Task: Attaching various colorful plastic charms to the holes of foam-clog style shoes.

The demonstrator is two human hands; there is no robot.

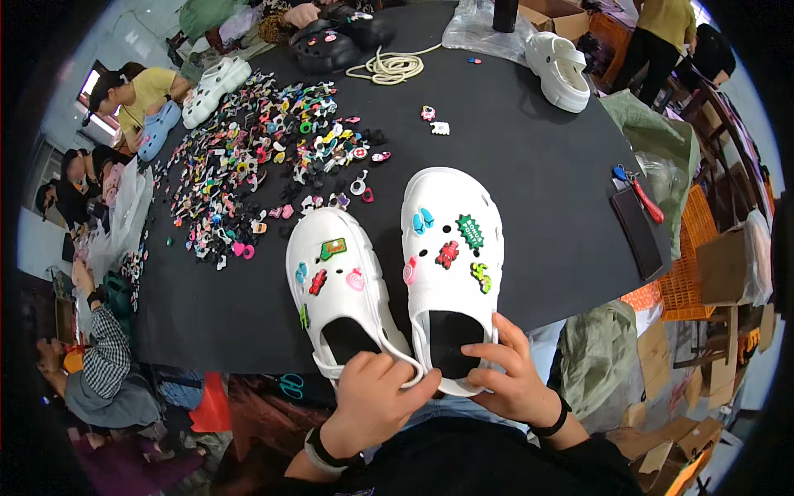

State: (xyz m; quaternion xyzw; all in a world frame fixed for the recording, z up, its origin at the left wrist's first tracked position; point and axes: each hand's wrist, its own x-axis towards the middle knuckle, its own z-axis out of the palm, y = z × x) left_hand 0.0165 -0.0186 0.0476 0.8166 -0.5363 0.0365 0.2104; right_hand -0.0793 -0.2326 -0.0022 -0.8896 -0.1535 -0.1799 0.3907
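Two white clogs stand side by side at the table's near edge, toes pointing away from me. The left clog carries several charms, among them a red bear and a pink swirl. My left hand is closed on its heel strap. The right clog bears a red bear, blue flip-flops and a green spiky badge, among others. With thumb and fingers, my right hand grips this clog at the heel rim. A big heap of mixed shoe charms spreads over the table's left half, beyond the left clog.
The black table also holds a coiled cord, black clogs, white clogs, two loose charms, and a dark wallet beside red-handled pliers. Other people work at the left edge.
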